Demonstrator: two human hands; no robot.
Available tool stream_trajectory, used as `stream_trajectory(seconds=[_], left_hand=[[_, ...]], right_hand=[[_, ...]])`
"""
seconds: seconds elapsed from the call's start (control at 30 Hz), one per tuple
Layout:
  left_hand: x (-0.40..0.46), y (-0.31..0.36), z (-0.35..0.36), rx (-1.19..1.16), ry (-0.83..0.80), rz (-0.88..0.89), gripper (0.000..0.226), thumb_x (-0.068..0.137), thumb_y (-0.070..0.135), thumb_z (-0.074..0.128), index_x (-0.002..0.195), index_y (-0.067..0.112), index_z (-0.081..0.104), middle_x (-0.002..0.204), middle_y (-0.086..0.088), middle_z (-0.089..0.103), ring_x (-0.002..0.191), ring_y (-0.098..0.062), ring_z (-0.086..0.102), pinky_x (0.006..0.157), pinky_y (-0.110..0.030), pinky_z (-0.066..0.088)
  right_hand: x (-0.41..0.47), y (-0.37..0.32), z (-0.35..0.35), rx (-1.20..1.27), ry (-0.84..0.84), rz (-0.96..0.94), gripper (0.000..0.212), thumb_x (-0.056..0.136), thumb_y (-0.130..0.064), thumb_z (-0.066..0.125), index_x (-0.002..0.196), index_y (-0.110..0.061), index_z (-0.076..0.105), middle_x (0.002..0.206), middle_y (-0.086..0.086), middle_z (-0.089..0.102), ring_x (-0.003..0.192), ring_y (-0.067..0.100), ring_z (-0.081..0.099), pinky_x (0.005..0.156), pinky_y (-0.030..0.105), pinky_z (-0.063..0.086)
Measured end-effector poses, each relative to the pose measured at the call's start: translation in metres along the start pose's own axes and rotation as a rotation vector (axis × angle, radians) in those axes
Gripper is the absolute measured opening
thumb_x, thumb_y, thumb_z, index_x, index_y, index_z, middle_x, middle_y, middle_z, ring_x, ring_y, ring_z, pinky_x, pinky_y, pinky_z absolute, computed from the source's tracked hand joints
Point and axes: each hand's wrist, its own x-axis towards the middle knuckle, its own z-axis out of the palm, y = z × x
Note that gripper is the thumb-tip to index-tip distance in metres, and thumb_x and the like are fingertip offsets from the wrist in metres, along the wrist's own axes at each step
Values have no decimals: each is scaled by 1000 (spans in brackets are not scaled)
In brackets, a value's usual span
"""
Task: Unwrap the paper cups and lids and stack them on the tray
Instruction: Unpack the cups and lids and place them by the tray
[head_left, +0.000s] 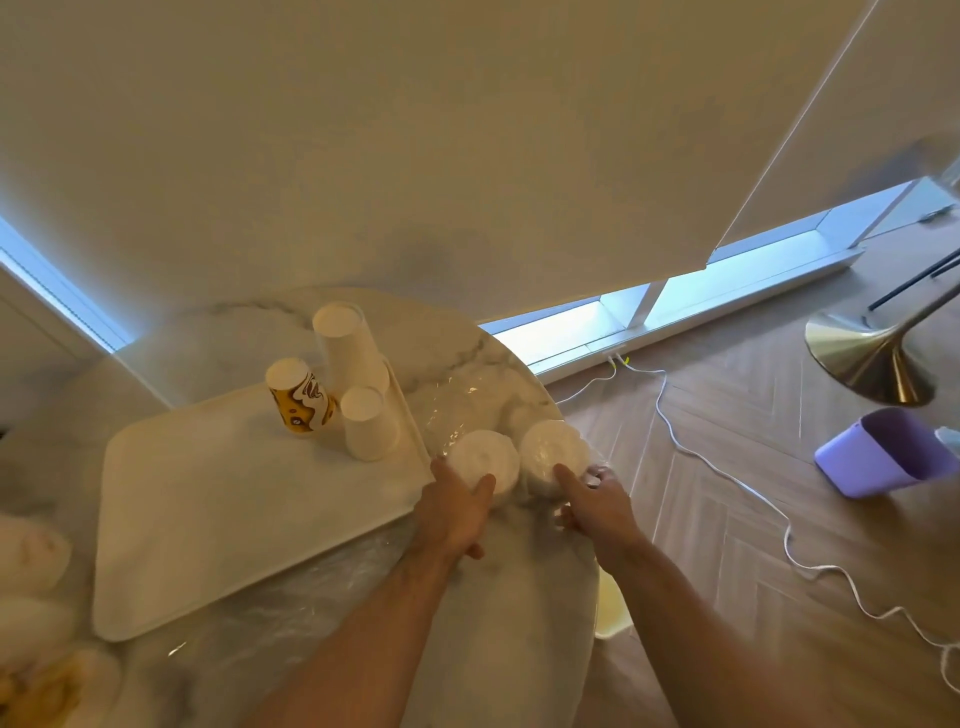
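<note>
A white tray (218, 509) lies on the round marble table. At its far right corner stand upside-down cups: a tall white stack (345, 345), a yellow patterned cup (298, 397) and a short white cup (366, 423). Just right of the tray sit two stacks of white lids, the left one (483, 460) and the right one (553, 449), under clear plastic wrap (457, 400). My left hand (457, 506) holds the left lid stack with thumb and fingers around it. My right hand (597, 501) grips the right lid stack and its wrap near the table edge.
More wrapped cups (31, 603) lie at the table's left edge. The marble table (493, 623) ends close to my right hand. On the wooden floor are a white cable (727, 467), a purple bin (883, 452) and a brass lamp base (867, 358).
</note>
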Motion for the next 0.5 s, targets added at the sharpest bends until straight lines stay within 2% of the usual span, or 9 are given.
stream_trajectory(seconds=[0.1, 0.2, 0.3, 0.4, 0.5], left_hand=[[-4, 3, -7, 131, 44, 16, 68, 98, 50, 48, 146, 9, 26, 123, -12, 60, 40, -20, 63, 34, -16, 41], [-14, 6, -18, 178, 71, 49, 59, 99, 49, 46, 141, 10, 31, 116, -11, 61, 50, -21, 64, 41, -25, 52], [-26, 5, -31, 243, 73, 120, 43, 99, 41, 47, 132, 16, 39, 105, -7, 64, 61, -23, 67, 48, -31, 57], [-39, 2, -47, 366, 65, 214, 30, 97, 35, 50, 122, 20, 51, 107, -2, 67, 85, -20, 64, 75, -35, 56], [-57, -4, -65, 325, 96, 285, 19, 97, 34, 55, 112, 24, 59, 103, 6, 65, 87, -13, 60, 76, -30, 50]], right_hand=[[-15, -15, -2, -138, 98, -30, 91, 82, -49, 78, 152, -13, 32, 145, 17, 33, 123, 38, 52, 99, 41, 49], [-19, -22, -5, -198, 205, -125, 93, 83, -45, 79, 155, -15, 27, 148, 17, 25, 130, 42, 44, 99, 45, 47], [-30, -36, 0, -252, 249, -237, 77, 87, -38, 76, 149, -16, 37, 145, 17, 31, 131, 40, 40, 98, 44, 45], [-44, -48, 7, -286, 192, -365, 49, 90, -24, 72, 135, -16, 54, 130, 12, 47, 120, 32, 49, 86, 30, 45], [-65, -57, 22, -311, 56, -512, 24, 91, -14, 68, 115, -16, 68, 106, 0, 61, 99, 20, 61, 72, 17, 46]])
